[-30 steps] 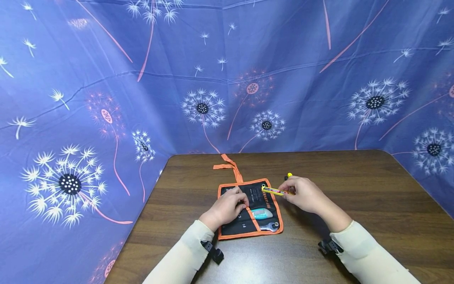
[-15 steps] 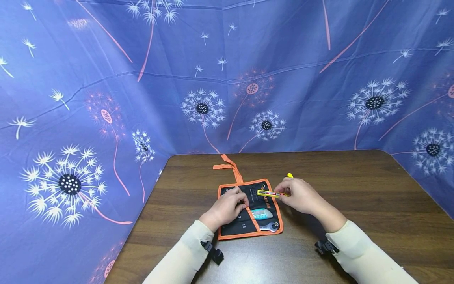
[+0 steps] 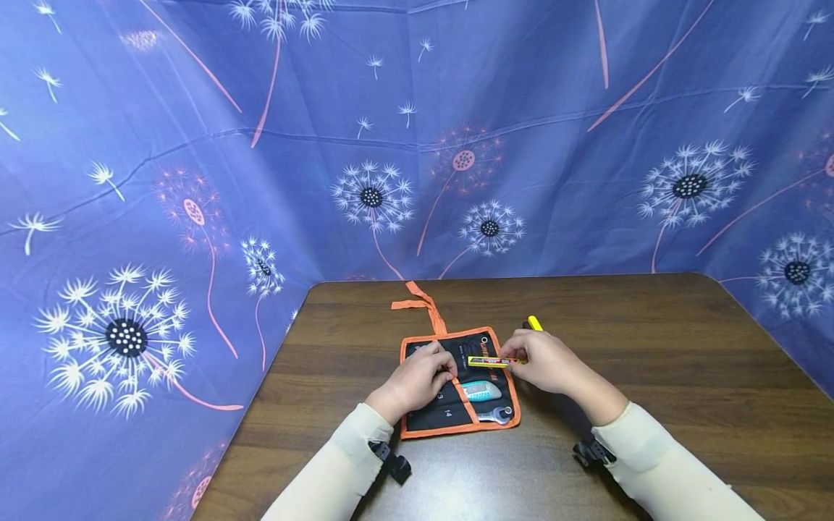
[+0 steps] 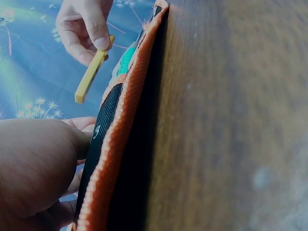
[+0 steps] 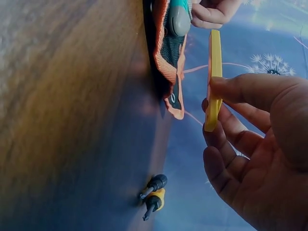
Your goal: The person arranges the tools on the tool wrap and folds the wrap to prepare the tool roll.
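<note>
A black tool pouch with orange trim (image 3: 417, 422) lies unrolled on the table. My left hand (image 3: 417, 380) rests over its left part and pinches the orange edge of the pocket. From that pocket stick out a teal utility knife (image 3: 481, 391) and the head of a wrench (image 3: 500, 414). My right hand (image 3: 547, 358) holds a slim yellow case with a printed label (image 3: 485, 362) between thumb and fingers. In the right wrist view the yellow case (image 5: 215, 53) is raised beside the pouch, its free end pointing towards the left hand.
Two screwdrivers with black and yellow handles (image 5: 155, 192) lie on the table beyond my right hand. Orange tie straps (image 3: 430, 307) stretch from the pouch's far edge across the brown wooden table (image 3: 684, 347). A blue dandelion-print cloth (image 3: 573, 181) hangs behind the table.
My right hand has moved left and a little nearer to me, bringing the yellow case further over the pouch and the utility knife. The left hand has stayed on the pocket edge.
</note>
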{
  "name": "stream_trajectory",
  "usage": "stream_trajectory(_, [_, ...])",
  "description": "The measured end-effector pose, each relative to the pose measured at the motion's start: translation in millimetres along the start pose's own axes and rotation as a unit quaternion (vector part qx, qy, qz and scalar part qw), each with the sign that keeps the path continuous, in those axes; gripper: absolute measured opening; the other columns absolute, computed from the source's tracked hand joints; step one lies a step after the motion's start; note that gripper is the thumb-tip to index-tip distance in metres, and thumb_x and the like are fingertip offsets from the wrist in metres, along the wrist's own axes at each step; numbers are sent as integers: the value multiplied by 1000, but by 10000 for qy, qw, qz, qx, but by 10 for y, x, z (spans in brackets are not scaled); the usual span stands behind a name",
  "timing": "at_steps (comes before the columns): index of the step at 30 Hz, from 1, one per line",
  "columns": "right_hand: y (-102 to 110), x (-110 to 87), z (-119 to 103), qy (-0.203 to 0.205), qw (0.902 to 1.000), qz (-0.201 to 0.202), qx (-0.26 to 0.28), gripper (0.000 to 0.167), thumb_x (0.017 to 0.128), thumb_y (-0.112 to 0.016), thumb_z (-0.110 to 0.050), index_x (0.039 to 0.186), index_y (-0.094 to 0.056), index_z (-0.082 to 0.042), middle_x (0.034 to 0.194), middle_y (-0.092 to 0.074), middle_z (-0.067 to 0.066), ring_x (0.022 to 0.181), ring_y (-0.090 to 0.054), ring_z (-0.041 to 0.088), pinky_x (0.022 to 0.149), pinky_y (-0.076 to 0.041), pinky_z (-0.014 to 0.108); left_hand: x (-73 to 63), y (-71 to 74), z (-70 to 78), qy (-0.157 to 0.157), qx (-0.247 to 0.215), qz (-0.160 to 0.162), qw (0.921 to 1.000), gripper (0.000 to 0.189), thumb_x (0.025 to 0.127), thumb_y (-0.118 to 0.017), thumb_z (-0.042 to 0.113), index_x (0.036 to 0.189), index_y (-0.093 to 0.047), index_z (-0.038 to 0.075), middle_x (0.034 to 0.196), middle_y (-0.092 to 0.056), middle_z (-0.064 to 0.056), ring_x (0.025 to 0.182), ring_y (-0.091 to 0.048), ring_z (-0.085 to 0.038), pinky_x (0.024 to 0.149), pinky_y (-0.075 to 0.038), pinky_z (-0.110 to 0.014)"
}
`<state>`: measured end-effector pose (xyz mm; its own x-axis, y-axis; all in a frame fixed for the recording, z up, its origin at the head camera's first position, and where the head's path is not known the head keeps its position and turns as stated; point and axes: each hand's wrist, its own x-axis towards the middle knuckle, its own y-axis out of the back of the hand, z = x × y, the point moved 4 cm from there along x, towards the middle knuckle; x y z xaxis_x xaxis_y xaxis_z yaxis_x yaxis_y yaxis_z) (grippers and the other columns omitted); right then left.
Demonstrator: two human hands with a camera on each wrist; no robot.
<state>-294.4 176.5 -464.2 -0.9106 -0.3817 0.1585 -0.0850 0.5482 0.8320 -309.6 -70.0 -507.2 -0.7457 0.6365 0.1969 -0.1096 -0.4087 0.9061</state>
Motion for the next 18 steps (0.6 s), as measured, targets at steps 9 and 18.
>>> stream_trajectory(9, [-82, 26, -24, -26, 9996, -278, 26, 18, 88, -81, -5, 98, -81, -19, 91, -63, -9, 77, -55, 11, 67, -46, 33, 1, -2, 3, -1, 14, -3, 10000, 11, 104, -68, 19, 98, -67, 28, 102, -55, 11, 91, -53, -5, 80, -49, -24])
stream_trajectory(18, [-158, 60, -82, 63, 9987, -482, 169, 19, 88, -82, -4, 99, -82, -20, 94, -65, -8, 74, -54, 11, 62, -46, 31, 6, 21, 35, -50, -57, 12, 10000, 11, 104, -68, 17, 98, -68, 27, 102, -56, 10, 92, -54, -6, 82, -50, -24])
